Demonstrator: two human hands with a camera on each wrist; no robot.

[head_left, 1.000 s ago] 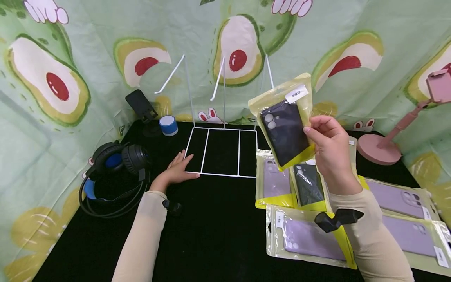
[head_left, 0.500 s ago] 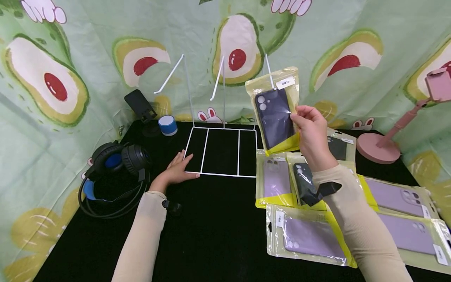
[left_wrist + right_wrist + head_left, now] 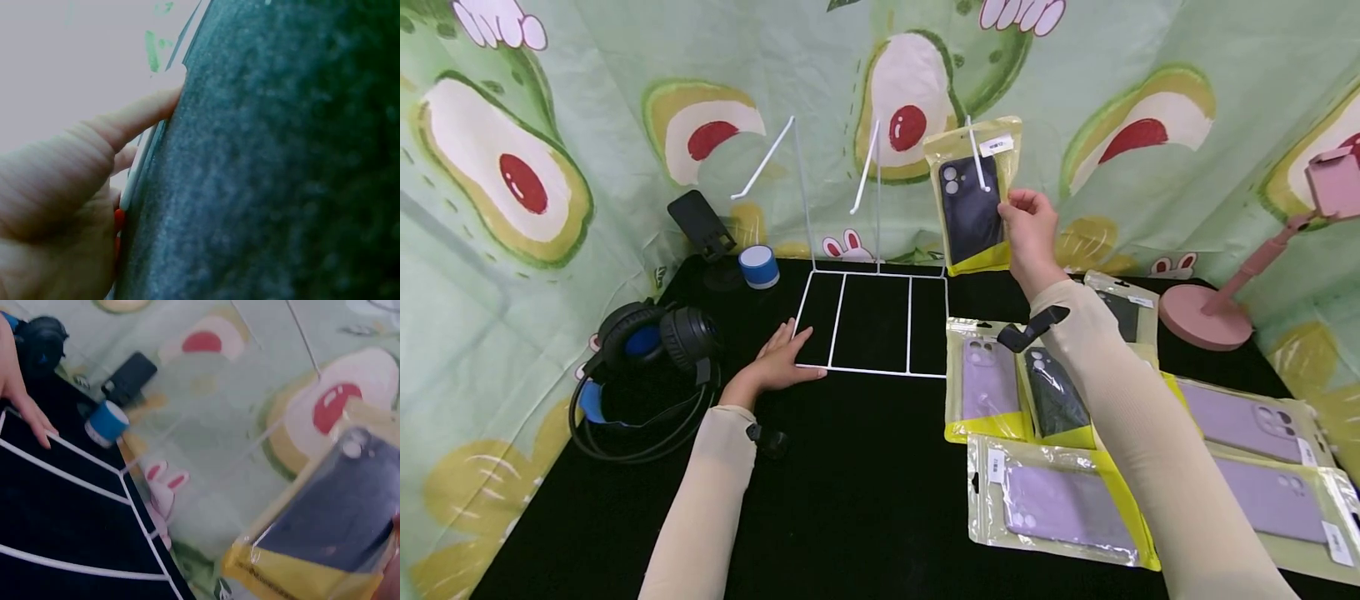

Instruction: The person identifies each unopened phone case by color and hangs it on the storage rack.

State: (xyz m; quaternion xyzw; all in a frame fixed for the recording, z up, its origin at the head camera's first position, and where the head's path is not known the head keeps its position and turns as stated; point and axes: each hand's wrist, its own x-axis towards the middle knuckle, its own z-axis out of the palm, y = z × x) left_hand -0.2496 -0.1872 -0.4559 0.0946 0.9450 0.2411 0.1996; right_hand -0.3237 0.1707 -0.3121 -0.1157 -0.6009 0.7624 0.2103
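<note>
My right hand [image 3: 1032, 233] pinches the right edge of a clear-and-yellow zip bag that holds a dark phone case [image 3: 967, 218]. The bag stands upright at the white wire rack's right hook [image 3: 978, 158]. That hook's rod shows in front of the bag, from its top edge down to a tip over the case. In the right wrist view the bagged case [image 3: 340, 494] is tilted, with a fingertip at its right edge. My left hand [image 3: 772, 360] rests with spread fingers on the front left corner of the rack's base [image 3: 868, 371]; its thumb [image 3: 147, 112] lies along the wire.
Several bagged phone cases, including a lilac one [image 3: 1063, 504], lie on the black table at right. A pink phone stand [image 3: 1206, 317] is behind them. Headphones [image 3: 643, 375], a blue-and-white cylinder [image 3: 759, 267] and a black phone stand [image 3: 700, 225] are at left.
My right hand has carried the bagged dark case up, left and back to the right hook, and the bag has turned more upright. My left hand stays on the rack's corner.
</note>
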